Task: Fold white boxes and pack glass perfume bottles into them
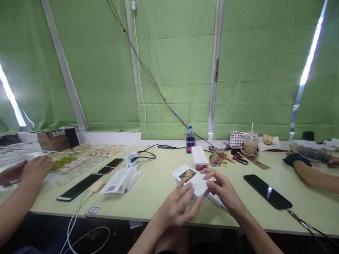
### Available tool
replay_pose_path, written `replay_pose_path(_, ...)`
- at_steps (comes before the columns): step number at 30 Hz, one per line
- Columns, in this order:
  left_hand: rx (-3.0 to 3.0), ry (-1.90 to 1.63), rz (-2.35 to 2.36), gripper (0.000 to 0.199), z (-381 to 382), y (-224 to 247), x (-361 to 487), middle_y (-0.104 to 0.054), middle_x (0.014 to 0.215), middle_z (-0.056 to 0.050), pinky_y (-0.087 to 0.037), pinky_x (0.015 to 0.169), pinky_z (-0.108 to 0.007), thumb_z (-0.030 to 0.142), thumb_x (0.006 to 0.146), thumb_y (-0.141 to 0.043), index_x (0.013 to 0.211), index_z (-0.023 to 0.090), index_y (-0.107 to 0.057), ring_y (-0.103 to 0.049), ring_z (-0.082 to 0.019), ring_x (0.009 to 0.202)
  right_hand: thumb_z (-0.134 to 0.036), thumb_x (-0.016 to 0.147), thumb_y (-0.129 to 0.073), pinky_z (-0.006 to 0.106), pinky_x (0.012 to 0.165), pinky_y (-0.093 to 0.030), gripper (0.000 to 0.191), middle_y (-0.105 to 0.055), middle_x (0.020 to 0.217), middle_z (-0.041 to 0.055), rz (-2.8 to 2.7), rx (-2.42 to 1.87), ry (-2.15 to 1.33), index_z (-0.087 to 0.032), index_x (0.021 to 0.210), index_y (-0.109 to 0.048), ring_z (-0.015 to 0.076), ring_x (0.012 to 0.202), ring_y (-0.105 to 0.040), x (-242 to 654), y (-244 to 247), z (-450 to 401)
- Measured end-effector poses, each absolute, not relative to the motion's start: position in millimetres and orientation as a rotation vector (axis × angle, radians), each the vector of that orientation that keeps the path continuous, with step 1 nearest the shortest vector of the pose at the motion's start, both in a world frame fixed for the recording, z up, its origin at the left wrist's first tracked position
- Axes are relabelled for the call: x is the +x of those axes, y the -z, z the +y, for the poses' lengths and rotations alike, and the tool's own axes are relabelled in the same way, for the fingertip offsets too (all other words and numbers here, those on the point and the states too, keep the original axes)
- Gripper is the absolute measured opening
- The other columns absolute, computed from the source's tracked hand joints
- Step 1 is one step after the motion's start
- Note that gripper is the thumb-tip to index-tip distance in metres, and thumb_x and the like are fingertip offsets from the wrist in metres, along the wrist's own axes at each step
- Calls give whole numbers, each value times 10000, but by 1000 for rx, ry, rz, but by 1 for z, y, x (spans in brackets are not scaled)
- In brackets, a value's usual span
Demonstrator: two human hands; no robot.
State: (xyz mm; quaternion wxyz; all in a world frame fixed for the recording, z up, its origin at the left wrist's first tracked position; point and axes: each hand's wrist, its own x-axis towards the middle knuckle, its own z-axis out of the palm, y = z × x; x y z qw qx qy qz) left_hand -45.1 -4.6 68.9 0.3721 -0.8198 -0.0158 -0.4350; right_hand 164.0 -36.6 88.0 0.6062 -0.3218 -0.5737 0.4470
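A small white carton (197, 181) with a food picture on its face is held between my two hands above the table's front edge. My left hand (176, 206) grips it from the left and below, fingers curled along its near side. From the right, my right hand (221, 188) closes on its top corner with thumb and fingertips. Under the carton and partly hidden, a white flat piece (218, 201) shows by my right hand. Behind them stands another white box (200, 157) with a pink print at its near end.
An opened white carton (120, 181) lies left, by black phones (79, 187) and a white charger (97, 186). Right are a phone (267, 191) and metal tongs (302, 220). Behind stand a bottle (190, 135) and drink cups (251, 144). Other people's hands (37, 169) work at both sides.
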Motion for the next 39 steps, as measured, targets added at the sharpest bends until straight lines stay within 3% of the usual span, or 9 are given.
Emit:
replay_pose_path(13,-2090,1002,-121,312,-8,-74,-43,-598,1040,-133,-562,893,-520,55,844,-578,1156,78,-579,-572,-298,1107,-382,746,-721,213,462,-258,212,-562,1061,25,-1293,-763,-996,-193,726,-624,64,551,-391,165,-83,-33)
replay_pose_path(27,-2053,929,-175,260,-6,-72,-43,-677,989,-139,-583,894,-424,58,837,-600,1098,55,-589,-643,-278,1036,-386,760,-704,184,413,-275,246,-580,1006,28,-1286,-810,-938,-167,695,-612,36,516,-388,163,-78,-30)
replay_pose_path(32,-2059,910,-191,351,-4,-73,-44,-668,1029,-142,-552,942,-430,67,847,-589,1196,75,-552,-622,-279,1084,-437,820,-630,177,417,-309,267,-577,1035,30,-1285,-827,-965,-178,755,-644,26,505,-381,161,-80,-33)
replay_pose_path(39,-2044,935,-170,337,-6,-76,-46,-661,1001,-132,-558,935,-436,30,812,-616,1145,77,-587,-621,-280,1070,-455,814,-638,166,401,-313,286,-577,1067,31,-1296,-805,-964,-175,758,-651,5,477,-402,161,-80,-31)
